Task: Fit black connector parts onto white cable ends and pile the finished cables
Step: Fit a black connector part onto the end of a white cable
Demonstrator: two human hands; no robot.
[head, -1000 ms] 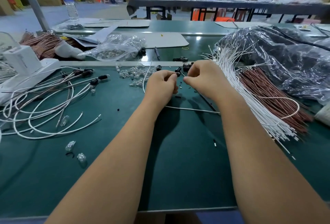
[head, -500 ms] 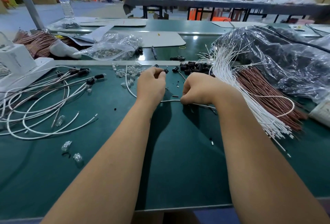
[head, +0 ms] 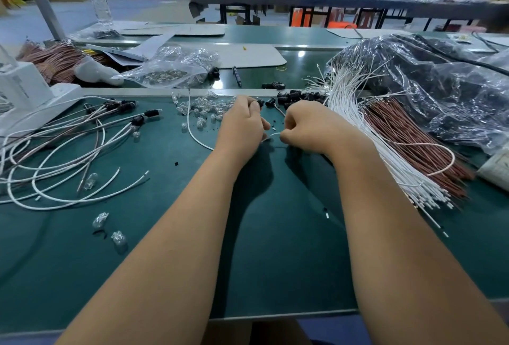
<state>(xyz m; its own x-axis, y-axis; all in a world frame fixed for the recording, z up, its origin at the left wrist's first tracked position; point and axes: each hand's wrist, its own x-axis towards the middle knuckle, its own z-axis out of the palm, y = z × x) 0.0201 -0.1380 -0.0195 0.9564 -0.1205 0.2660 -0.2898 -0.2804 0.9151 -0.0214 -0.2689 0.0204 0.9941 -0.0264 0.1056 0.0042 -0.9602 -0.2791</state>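
Observation:
My left hand (head: 242,124) is curled on the green mat, its fingertips on a black connector (head: 260,102) at the near edge of the loose black connector heap (head: 292,97). A white cable (head: 192,130) loops to its left and passes under the palm. My right hand (head: 308,127) is curled close beside it and pinches that cable's end (head: 275,134) between the two hands. Finished cables with black ends (head: 68,152) lie piled at the left. The bundle of bare white cables (head: 358,135) fans out at the right.
Clear bulbs (head: 203,108) are scattered behind my left hand, with a bag of them (head: 165,69) further back. Brown wires (head: 407,141) and a black plastic bag (head: 440,91) fill the right side. A white device (head: 24,94) stands at the far left.
My hands parted from pinching together. The right hand dropped toward the mat with the cable end, the left reached to the connectors, and the white cable swung into a loop on the left.

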